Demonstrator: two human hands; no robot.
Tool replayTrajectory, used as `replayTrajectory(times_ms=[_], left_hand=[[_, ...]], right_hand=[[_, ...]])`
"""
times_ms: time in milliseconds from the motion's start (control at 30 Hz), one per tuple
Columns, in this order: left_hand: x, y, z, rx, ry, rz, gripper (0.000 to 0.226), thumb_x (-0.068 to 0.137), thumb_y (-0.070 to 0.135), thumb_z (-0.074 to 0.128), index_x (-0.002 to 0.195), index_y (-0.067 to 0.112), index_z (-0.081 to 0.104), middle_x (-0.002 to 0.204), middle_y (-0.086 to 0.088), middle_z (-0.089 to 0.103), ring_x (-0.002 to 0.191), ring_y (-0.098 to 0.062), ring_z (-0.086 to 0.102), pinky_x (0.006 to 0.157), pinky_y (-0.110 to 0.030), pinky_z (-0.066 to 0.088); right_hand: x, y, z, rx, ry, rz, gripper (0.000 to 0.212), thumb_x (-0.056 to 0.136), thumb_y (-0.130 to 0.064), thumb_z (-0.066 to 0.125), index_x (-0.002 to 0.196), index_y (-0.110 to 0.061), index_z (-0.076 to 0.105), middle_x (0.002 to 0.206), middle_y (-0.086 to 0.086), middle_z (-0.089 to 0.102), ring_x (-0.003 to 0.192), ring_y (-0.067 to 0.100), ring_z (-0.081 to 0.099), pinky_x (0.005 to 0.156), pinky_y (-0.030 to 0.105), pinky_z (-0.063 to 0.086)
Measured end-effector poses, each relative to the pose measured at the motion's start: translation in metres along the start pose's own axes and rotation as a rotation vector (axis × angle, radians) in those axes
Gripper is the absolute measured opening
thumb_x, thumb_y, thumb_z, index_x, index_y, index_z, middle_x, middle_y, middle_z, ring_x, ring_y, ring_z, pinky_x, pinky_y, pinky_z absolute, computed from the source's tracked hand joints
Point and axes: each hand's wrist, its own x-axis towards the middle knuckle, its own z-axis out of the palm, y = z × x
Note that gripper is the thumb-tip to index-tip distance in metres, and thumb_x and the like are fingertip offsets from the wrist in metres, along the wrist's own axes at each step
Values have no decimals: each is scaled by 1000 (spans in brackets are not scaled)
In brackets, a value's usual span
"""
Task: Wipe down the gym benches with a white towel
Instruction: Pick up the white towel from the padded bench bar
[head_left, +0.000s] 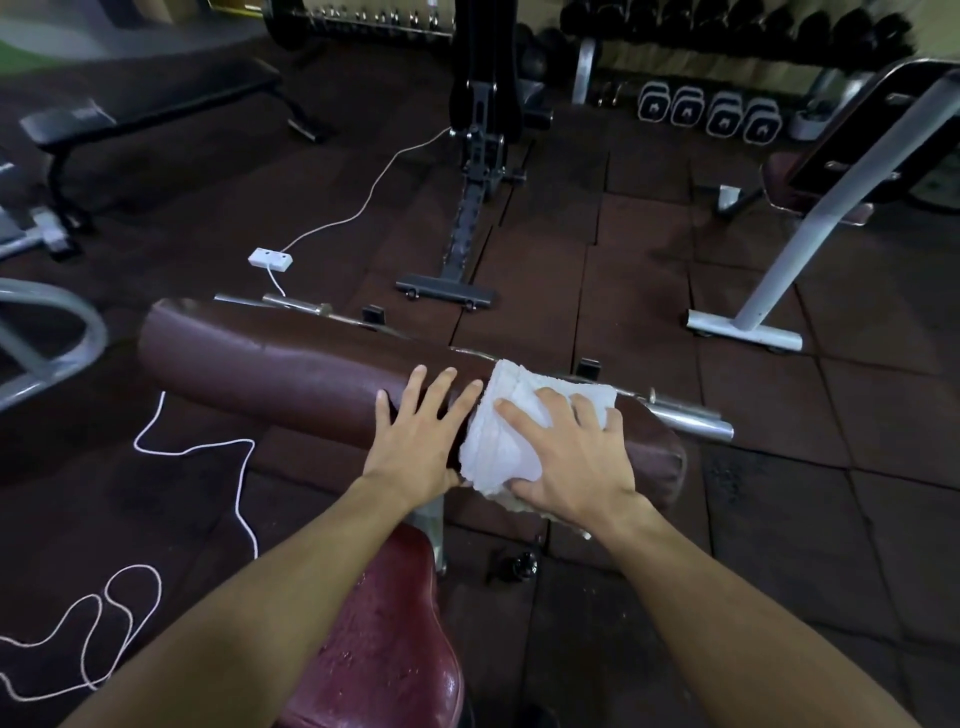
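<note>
A long maroon padded bench pad (270, 364) runs across the middle of the view, tilted down to the right. A folded white towel (511, 421) lies over its right part. My right hand (571, 462) presses flat on the towel with fingers spread. My left hand (421, 431) rests flat and empty on the bare pad just left of the towel, touching its edge. A second maroon seat pad (389, 639), speckled with droplets, sits below between my forearms.
A barbell bar (691, 415) lies behind the pad. A white cord with a socket box (270, 258) trails over the dark rubber floor at left. A black bench (156, 98) stands far left, a black bench frame (467, 218) ahead, a grey incline frame (810, 218) right, dumbbells (711, 114) behind.
</note>
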Motion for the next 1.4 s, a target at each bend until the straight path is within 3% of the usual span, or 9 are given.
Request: replayTrajectory(times_ms=[333, 500, 600, 733, 933, 1033, 1133, 1267, 1400], left_hand=[[1, -2, 3, 8, 13, 12, 115, 79, 58, 73, 157, 35, -9, 165, 0, -9, 151, -31, -16, 115, -68, 8], [-1, 0, -2, -6, 4, 21, 110, 82, 57, 70, 158, 32, -6, 166, -1, -7, 151, -32, -15, 115, -67, 13], [-2, 2, -5, -20, -30, 12, 109, 85, 50, 72, 158, 31, -6, 166, -1, -10, 151, -32, -16, 116, -65, 15], [-4, 10, -11, -70, -54, 4, 102, 88, 47, 69, 159, 28, -1, 166, -4, -9, 151, -36, -14, 118, -61, 17], [-11, 35, -17, -61, -84, 23, 94, 92, 51, 62, 159, 30, 0, 166, -7, -8, 151, -39, -9, 120, -56, 13], [-15, 68, -21, -34, -56, 106, 95, 92, 54, 60, 159, 30, -3, 167, -5, -3, 152, -36, -3, 122, -53, 12], [-25, 119, -30, -40, 0, 241, 92, 93, 55, 58, 159, 29, 0, 167, -3, 2, 153, -31, 0, 123, -48, 11], [-46, 207, -40, -55, 96, 432, 88, 92, 53, 60, 159, 26, 9, 167, -2, 5, 153, -28, 2, 123, -44, 12], [-78, 298, -39, -34, 147, 580, 86, 89, 54, 63, 157, 24, 19, 166, -3, 14, 152, -30, 11, 122, -43, 17]], right_hand=[[-4, 0, 0, 36, 40, -19, 88, 54, -63, 86, 133, -45, 50, 130, 6, 59, 101, 35, 60, 76, 54, 48], [-12, -3, -9, 92, 136, -64, 68, 48, -28, 96, 109, -36, 67, 111, 4, 66, 88, 32, 62, 69, 51, 52], [-19, -1, -17, 150, 219, -39, 66, 46, -5, 89, 102, -32, 69, 95, 1, 66, 76, 28, 61, 58, 42, 54], [-36, 7, -34, 190, 318, -6, 63, 46, 2, 81, 100, -29, 70, 89, 1, 64, 69, 27, 59, 47, 30, 45], [-83, 36, -66, 185, 435, 9, 61, 50, 1, 75, 104, -27, 70, 86, 0, 60, 66, 24, 54, 52, 26, 28], [-114, 60, -78, 146, 512, 30, 57, 55, 1, 72, 105, -26, 70, 88, 0, 62, 69, 25, 58, 49, 25, 31], [-150, 88, -81, 102, 575, 84, 47, 67, -3, 52, 105, -28, 64, 88, 0, 63, 70, 25, 60, 44, 27, 40], [-218, 136, -84, 40, 627, 205, 45, 67, -8, 41, 103, -29, 59, 85, -1, 63, 62, 24, 52, 45, 24, 31], [-305, 186, -90, -15, 582, 301, 51, 59, -7, 57, 104, -29, 68, 86, -2, 62, 63, 24, 53, 45, 24, 31]])
